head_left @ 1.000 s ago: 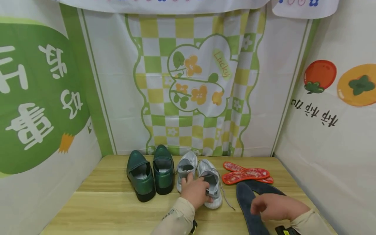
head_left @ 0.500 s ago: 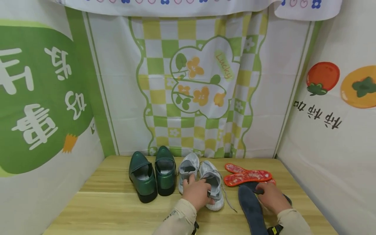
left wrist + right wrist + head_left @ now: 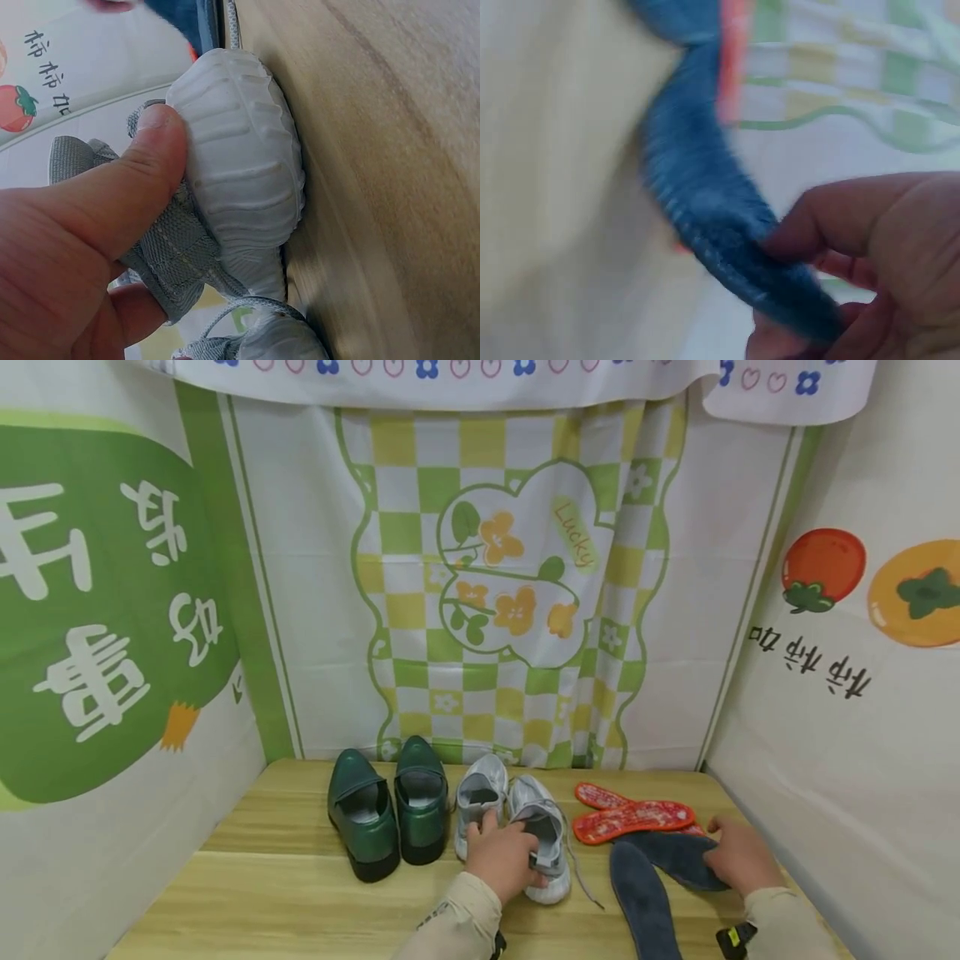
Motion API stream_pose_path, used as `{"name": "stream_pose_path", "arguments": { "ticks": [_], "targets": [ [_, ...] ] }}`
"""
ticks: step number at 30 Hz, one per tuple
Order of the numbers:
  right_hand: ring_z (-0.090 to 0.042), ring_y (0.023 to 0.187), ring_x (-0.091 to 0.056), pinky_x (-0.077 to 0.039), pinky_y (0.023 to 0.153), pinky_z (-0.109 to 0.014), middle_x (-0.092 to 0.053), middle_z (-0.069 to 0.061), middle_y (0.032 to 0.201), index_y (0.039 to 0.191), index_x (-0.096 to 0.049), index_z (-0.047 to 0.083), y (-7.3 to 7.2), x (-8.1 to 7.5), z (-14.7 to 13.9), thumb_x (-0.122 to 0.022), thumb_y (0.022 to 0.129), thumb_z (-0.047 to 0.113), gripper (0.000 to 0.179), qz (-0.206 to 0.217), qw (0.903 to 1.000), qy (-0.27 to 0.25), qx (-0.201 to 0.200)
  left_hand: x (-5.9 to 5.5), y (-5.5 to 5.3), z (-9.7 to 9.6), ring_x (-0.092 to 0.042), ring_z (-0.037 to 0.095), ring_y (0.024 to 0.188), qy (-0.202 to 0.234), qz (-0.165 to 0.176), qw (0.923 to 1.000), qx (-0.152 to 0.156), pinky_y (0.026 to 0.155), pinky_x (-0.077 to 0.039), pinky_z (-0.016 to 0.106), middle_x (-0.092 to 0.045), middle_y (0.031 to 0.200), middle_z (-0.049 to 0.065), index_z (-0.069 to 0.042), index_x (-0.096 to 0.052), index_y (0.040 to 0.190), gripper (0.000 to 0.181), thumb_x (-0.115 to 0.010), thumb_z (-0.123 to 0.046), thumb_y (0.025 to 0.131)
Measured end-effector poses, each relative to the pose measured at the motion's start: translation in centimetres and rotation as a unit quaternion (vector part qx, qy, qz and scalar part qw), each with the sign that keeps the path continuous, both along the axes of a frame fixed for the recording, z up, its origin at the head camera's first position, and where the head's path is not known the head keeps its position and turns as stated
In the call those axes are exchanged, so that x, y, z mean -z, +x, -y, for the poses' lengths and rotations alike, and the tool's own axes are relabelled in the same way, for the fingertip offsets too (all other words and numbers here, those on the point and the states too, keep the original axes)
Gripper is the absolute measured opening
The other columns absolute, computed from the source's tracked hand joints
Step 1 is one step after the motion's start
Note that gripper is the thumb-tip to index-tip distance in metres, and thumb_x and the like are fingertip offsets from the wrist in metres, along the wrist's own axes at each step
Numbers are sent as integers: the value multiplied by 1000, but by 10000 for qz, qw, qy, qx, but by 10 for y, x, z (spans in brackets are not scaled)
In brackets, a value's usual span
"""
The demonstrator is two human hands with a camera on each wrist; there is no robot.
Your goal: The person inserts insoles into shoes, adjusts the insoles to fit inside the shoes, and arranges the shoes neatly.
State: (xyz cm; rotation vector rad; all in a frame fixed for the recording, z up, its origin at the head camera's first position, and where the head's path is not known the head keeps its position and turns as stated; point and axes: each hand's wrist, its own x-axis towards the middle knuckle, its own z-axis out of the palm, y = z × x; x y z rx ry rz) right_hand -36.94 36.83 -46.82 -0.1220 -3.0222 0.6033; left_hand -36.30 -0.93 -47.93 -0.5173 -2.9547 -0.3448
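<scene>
My left hand [image 3: 501, 862] grips the heel of the right-hand silver-grey sneaker [image 3: 553, 888]. In the left wrist view, the thumb [image 3: 154, 161] lies on the grey fabric heel collar [image 3: 176, 259], above the ribbed white sole. The other sneaker [image 3: 480, 777] stands just left of it, toe toward the back. On the right, my right hand [image 3: 746, 858] pinches one end of a dark blue insole [image 3: 678, 858]. The right wrist view has this insole [image 3: 697, 157] bent and blurred between thumb and fingers. A second dark blue insole [image 3: 643, 902] lies on the wooden surface, crossing under or beside its far end.
Two green loafers [image 3: 360, 810] stand left of the sneakers on the wooden surface [image 3: 247, 893]. Crossed red patterned insoles [image 3: 637, 818] lie behind the blue ones. A loose shoelace [image 3: 581, 877] trails from the right sneaker. Printed cloth [image 3: 480, 693] hangs at the back.
My right hand has come down onto one blue insole, taken hold of its end and swung it to the right. The left hand keeps its grip on the sneaker.
</scene>
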Motion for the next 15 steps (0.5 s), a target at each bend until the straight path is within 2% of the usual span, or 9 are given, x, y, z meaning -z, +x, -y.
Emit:
{"name": "stream_pose_path", "arguments": {
  "ticks": [2,4,5,7,9,10,12,14,15],
  "targets": [
    [-30,79,-63,-49,65,-40,-70,-29,109,133,-58,-8,10,-18,9,-64,88,4,47,-824,9958,-397,62,1,0,1,-45,40,137,15,22,10000,-19,99,-40,64,-69,144,-1,-35,-80,101,39,-90,-59,72],
    [-24,67,-60,-45,58,-34,-72,-24,118,135,-62,0,24,-38,24,-62,93,4,42,-1882,9790,-756,191,3,1,2,-45,40,137,34,39,10000,-37,99,-39,63,-69,144,-1,-35,-80,102,39,-90,-58,72],
    [-19,57,-54,-41,53,-31,-74,-20,119,137,-63,4,31,-49,34,-61,96,4,40,-2423,9652,-953,257,3,1,2,-45,40,137,51,42,10000,-42,98,-40,63,-69,144,-1,-35,-80,102,38,-90,-58,72],
    [-4,50,-45,-35,48,-24,-77,-9,121,139,-66,14,44,-68,55,-64,101,7,39,-3477,9283,-1270,349,4,1,4,-45,40,137,53,10,10000,-50,97,-40,61,-70,143,-1,-36,-81,102,39,-91,-57,72],
    [8,55,-50,-38,52,-16,-78,5,121,140,-68,21,53,-84,75,-69,101,7,41,-4251,8897,-1654,206,5,0,5,-46,42,137,52,-33,10000,-27,96,-40,60,-70,143,-1,-36,-81,103,39,-91,-57,72],
    [11,62,-54,-40,56,-13,-77,11,122,142,-68,23,57,-92,84,-70,101,6,44,-4478,8753,-1824,40,4,1,5,-46,41,136,35,-59,10000,-20,95,-40,58,-70,143,-1,-37,-81,103,39,-91,-58,72],
    [13,80,-61,-42,65,-8,-75,21,123,145,-66,25,62,-104,101,-71,101,3,50,-4713,8547,-2141,-398,2,2,6,-49,40,133,2,-111,9999,61,93,-41,56,-70,143,-1,-38,-82,104,37,-91,-55,73],
    [9,90,-67,-45,69,-7,-72,27,124,148,-63,24,66,-109,115,-69,101,0,54,-4665,8422,-2567,-847,-4,6,8,-53,38,129,225,-86,9995,192,93,-42,54,-71,141,-2,-37,-82,109,31,-91,-45,81],
    [5,90,-69,-47,68,-9,-72,27,124,150,-61,22,69,-110,121,-68,101,-1,54,-4541,8391,-2813,-1030,-11,9,9,-58,35,123,518,-14,9983,255,92,-44,52,-73,138,-3,-36,-82,112,25,-87,-37,87]
  ]
}}
